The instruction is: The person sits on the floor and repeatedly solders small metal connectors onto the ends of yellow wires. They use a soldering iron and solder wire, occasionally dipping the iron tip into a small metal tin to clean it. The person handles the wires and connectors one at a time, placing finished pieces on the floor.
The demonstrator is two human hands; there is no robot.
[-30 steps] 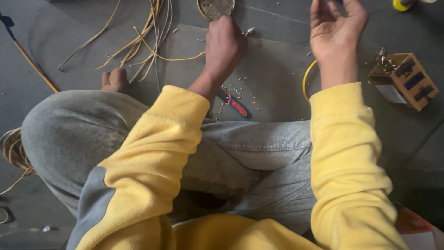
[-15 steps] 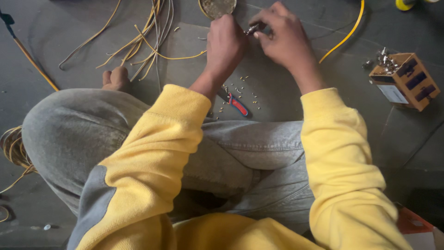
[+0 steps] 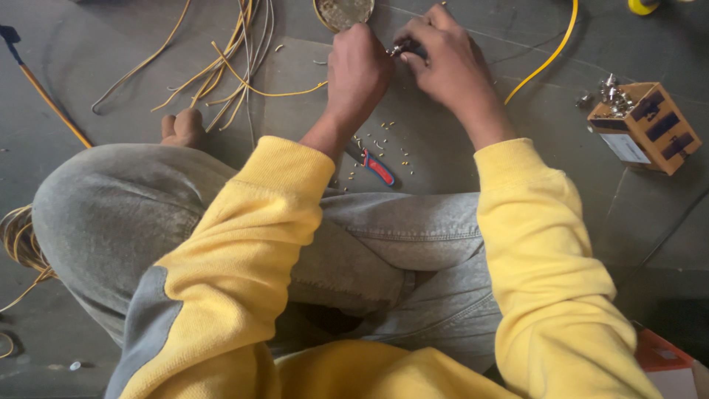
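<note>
A small metal part (image 3: 401,49) is held between the two hands, just below the round dish (image 3: 344,12) that is seen at the top edge. It is too small for its long axis to be told; only a shiny tip is visible, pointing roughly from left to right between the fingers.

To the left of the dish, a bundle of yellow wires (image 3: 230,59) is spread on the floor (image 3: 111,44), and bare toes (image 3: 182,127) are seen below it. Further left, a thin stick (image 3: 52,103) lies diagonally. Below the dish, small cut pieces (image 3: 384,140) are scattered, and a red and blue tool (image 3: 379,168) lies beside the knee. To the right of the dish, a yellow cable (image 3: 550,52) curves away, and a cardboard box (image 3: 650,129) with metal fittings stands well apart.

The left hand (image 3: 360,70) is closed into a loose fist, pinched on the part. The right hand (image 3: 450,63) is curled too, its fingertips (image 3: 415,60) clamped on the same part. Nothing stands between the hands and the dish.
</note>
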